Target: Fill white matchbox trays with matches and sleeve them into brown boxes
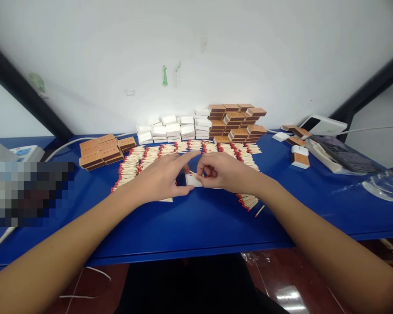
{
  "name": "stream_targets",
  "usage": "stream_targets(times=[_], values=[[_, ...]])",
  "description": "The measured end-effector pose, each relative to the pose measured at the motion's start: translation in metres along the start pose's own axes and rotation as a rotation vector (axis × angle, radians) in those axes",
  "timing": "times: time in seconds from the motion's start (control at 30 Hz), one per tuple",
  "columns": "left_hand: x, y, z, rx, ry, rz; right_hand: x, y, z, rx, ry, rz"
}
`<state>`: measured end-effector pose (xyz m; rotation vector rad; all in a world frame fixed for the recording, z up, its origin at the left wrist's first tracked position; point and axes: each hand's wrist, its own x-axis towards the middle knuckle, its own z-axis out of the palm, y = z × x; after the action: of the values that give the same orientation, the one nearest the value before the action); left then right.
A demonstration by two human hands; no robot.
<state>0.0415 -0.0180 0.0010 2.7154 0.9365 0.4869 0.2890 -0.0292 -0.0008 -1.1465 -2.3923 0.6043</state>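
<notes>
Both hands meet at the middle of the blue table over a small white matchbox tray. My left hand grips the tray's left end with its thumb, index finger stretched out over it. My right hand has its fingers curled at the tray's right end, pinching something I cannot make out. Red-tipped matches lie in bundles in an arc behind the hands, and a small bunch lies by my right wrist.
White inner trays and brown matchbox sleeves are stacked at the back by the wall. More brown sleeves lie at the left, a few boxes at the right. A phone and a power strip sit far right.
</notes>
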Motion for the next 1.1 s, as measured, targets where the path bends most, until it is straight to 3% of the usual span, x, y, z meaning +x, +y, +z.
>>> stream_targets(times=[0.4, 1.1], values=[[-0.0005, 0.0033, -0.0033, 0.031, 0.001, 0.036, -0.0042, -0.0003, -0.0046, -0.03, -0.096, 0.067], [-0.0012, 0.0038, -0.002, 0.093, 0.01, 0.087, -0.0036, -0.0052, -0.0064, 0.026, -0.091, 0.022]])
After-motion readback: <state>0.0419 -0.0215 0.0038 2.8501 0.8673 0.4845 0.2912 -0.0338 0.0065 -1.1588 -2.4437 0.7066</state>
